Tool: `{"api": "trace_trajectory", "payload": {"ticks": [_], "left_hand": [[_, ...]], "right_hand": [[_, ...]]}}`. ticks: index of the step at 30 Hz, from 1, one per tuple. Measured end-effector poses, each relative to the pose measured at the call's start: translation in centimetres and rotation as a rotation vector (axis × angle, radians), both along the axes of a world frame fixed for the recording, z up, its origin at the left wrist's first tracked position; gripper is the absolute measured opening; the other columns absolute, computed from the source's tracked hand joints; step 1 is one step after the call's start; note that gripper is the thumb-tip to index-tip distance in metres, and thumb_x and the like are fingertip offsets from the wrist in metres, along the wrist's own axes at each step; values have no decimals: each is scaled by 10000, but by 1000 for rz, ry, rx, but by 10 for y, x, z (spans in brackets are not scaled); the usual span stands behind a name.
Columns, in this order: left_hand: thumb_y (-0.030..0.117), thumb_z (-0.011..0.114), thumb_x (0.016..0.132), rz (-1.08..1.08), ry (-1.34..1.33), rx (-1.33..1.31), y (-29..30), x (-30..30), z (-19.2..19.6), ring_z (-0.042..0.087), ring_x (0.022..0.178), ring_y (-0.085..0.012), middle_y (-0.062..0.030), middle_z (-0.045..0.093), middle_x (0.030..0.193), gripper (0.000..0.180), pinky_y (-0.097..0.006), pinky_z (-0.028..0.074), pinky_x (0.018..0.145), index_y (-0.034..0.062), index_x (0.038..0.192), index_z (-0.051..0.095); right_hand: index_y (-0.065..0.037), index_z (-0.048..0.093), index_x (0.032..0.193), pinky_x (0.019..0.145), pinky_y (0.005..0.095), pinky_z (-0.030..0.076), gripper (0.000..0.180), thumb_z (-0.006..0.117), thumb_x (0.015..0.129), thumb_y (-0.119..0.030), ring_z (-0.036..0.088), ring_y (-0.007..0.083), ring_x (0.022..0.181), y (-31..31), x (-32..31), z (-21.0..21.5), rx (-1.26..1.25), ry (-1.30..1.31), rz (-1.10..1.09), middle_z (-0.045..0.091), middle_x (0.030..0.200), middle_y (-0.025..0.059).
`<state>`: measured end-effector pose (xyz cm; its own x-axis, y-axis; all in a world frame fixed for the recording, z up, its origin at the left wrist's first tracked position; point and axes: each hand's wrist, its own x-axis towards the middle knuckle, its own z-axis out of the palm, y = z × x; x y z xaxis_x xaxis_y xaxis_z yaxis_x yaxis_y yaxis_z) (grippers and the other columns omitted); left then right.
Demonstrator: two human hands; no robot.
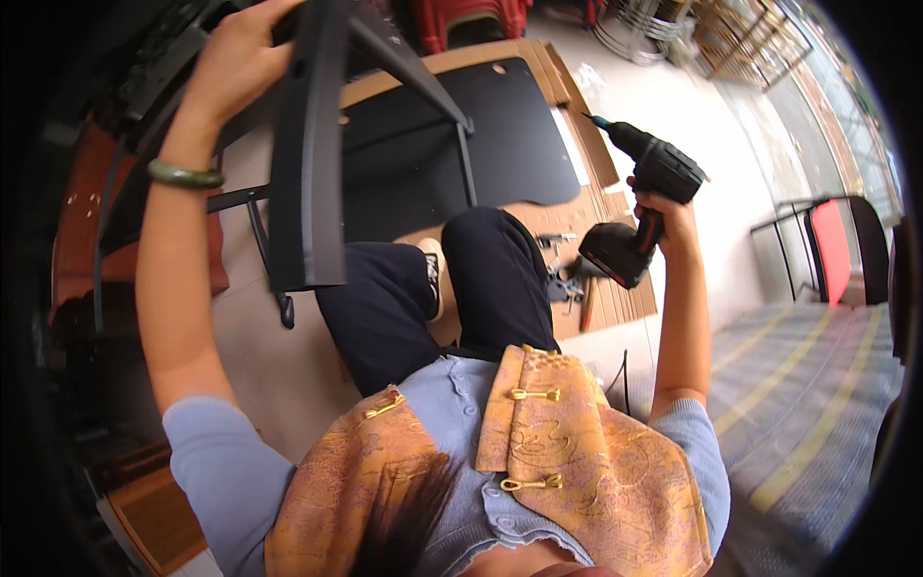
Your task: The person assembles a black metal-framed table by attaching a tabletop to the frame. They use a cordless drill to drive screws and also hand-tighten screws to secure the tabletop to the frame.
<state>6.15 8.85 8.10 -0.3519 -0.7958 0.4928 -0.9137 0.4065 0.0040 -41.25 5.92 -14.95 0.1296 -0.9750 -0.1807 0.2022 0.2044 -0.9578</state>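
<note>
My right hand (668,221) is wrapped round the grip of a black cordless drill (665,171), held up to the right of my knees. The drill's bit points up and to the left. At the upper left my left hand (245,58) grips a black metal furniture frame (308,183); some of the fingers are hidden behind its broad beam. The frame stands in front of my legs, over a black board (519,125) with rounded corners. Drill and frame are apart.
Under the board lies flattened cardboard (625,300). Small metal parts (561,279) rest on it beside my knee. Red stools (461,19) stand at the far side. To the right are a red-and-black chair (832,250) and a striped mat (798,385).
</note>
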Motion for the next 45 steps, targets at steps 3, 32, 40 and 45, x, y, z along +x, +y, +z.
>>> {"api": "trace_trajectory", "payload": {"ticks": [3,32,40,45], "left_hand": [[135,614,823,4,176,42,5,9,-3,668,860,-231,-102,686,926,371,-326,500,738,63,1184,570],[90,591,879,377,115,-1,48,32,-8,672,825,-210,-130,685,940,245,-296,532,719,-16,1099,614],[86,591,889,323,142,-14,52,22,-19,673,811,-211,-140,684,943,217,-292,543,709,-34,1065,632],[101,598,890,68,-363,-56,38,24,-5,677,755,-204,-134,691,894,194,-274,544,669,-33,1019,654]], "right_hand": [[18,627,930,528,264,474,296,637,638,70,570,150,577,22,-16,-77,114,128,-176,651,816,95],[-114,377,1339,955,434,416,715,634,680,-9,488,387,1135,62,-104,-407,382,1290,-246,484,1223,189],[-91,521,1159,909,430,450,407,619,765,-109,528,341,1085,40,-100,-364,544,1452,-264,540,1130,152],[-81,578,961,781,444,472,243,626,724,-97,573,324,919,58,-69,-360,155,1402,-403,570,941,142]]}}
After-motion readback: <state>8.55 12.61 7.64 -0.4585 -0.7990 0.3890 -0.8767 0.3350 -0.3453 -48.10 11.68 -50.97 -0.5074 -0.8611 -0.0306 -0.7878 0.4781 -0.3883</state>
